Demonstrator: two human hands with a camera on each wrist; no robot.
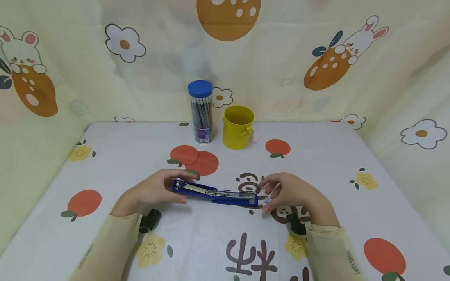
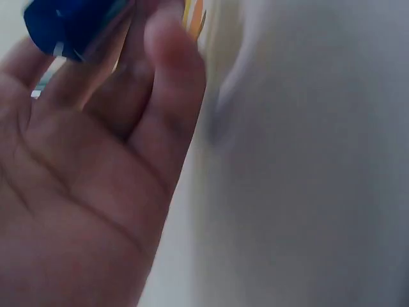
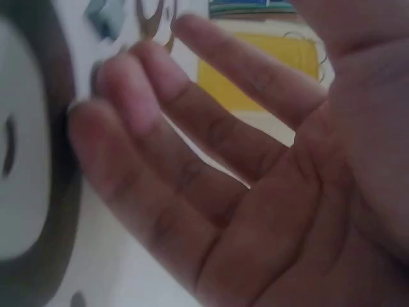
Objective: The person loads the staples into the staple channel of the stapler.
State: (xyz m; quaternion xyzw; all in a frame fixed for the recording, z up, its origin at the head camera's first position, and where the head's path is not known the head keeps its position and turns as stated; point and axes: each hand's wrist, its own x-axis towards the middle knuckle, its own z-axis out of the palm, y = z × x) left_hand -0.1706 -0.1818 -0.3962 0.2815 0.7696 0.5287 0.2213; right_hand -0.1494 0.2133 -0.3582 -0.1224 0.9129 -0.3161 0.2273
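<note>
1. A long blue stapler [image 1: 216,193] is near the middle of the white surface [image 1: 204,246], between the two hands. It is spread out long, with its shiny metal insides facing up.
2. The left hand [image 1: 158,189] is around the stapler's left end. Its fingers [image 1: 179,174] are on the far side and its thumb [image 1: 177,198] is on the near side, with a wide gap between them. It does not squeeze the stapler, and I cannot tell if it touches it.
3. The right hand [image 1: 295,191] is just beside the stapler's right end. Its fingers are loosely bent, apart from the thumb, and hold nothing.
4. Farther back stands a clear jar [image 1: 201,117] with a blue lid [image 1: 200,89] and many thin sticks [image 1: 202,107] inside.
5. A yellow bucket [image 1: 233,134] stands upright near the jar, on its right.
6. Behind them hangs a cream cloth [image 1: 274,58] with bunnies and flowers on it.
</note>
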